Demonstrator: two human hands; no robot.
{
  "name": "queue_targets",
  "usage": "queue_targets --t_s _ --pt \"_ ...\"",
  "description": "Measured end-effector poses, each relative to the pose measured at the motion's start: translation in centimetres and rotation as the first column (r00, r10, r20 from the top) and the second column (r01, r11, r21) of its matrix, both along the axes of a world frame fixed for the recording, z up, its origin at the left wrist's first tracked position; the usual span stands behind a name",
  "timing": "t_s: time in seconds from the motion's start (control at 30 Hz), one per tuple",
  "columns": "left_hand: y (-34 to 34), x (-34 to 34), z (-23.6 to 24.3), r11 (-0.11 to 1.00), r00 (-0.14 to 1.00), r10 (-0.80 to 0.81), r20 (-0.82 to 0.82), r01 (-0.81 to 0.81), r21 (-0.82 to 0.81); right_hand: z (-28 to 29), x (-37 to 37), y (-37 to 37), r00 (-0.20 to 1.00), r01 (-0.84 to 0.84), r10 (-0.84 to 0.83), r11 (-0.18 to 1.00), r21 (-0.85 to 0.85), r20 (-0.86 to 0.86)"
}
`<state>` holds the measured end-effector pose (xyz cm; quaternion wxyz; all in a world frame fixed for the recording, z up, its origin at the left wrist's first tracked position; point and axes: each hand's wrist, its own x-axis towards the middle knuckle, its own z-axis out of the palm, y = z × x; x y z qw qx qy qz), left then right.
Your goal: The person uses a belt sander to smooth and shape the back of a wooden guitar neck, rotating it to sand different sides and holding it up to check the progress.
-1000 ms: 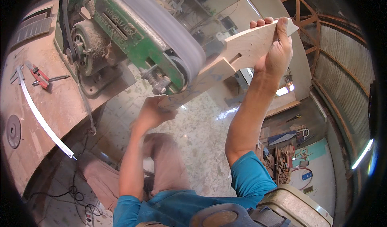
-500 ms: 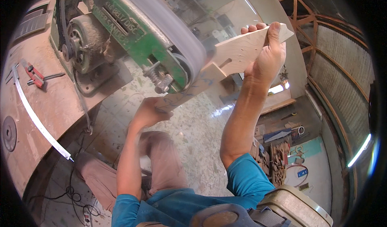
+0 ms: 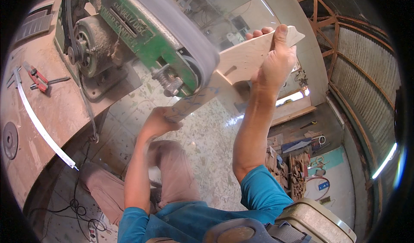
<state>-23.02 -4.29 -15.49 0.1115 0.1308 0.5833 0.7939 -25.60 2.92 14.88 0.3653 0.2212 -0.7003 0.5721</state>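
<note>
A long pale wooden board (image 3: 246, 57), with a notched, shaped end and blue pencil or ink markings on its lower part, lies against the blurred grey belt (image 3: 181, 31) of a green belt sander (image 3: 142, 48). My right hand (image 3: 274, 61) grips the board's upper right end, thumb over the face and fingertips over the far edge. Lower down, just below the sander's roller end, my left hand (image 3: 159, 122) holds the board's other end, fingers partly hidden behind it.
On the dusty bench (image 3: 47, 113) at left lie red-handled pliers (image 3: 39, 81), a curved white strip (image 3: 43, 126) and a round metal disc (image 3: 10, 139). Cables (image 3: 77, 208) lie on the floor. Wood offcuts (image 3: 297, 174) stand at right.
The board and my right hand have moved leftward along the belt, down from their highest position. My left hand has shifted slightly upward.
</note>
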Motion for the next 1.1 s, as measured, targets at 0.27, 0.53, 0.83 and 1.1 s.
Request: queue_targets --t_s 0.27,0.53,0.83,1.1 --pt "1.6 -0.3 -2.2 0.991 0.994 -0.104 0.039 0.106 -0.077 -0.2 -1.4 2.9 0.994 -0.052 0.057 0.997 -0.064 0.093" --pt "6.0 5.9 2.3 0.964 0.954 0.112 -0.278 -0.172 -0.202 -0.9 -4.4 16.0 0.89 -0.183 0.179 0.983 -0.03 0.419" --pt "11.4 9.0 6.8 0.798 0.859 0.208 -0.469 -0.426 -0.427 -12.7 4.7 21.1 0.778 -0.157 0.212 0.977 -0.144 0.591" --pt "15.5 10.0 8.3 0.713 0.799 0.211 -0.563 -0.52 -0.471 -14.8 7.4 19.2 0.793 -0.109 0.308 0.92 -0.376 0.525"
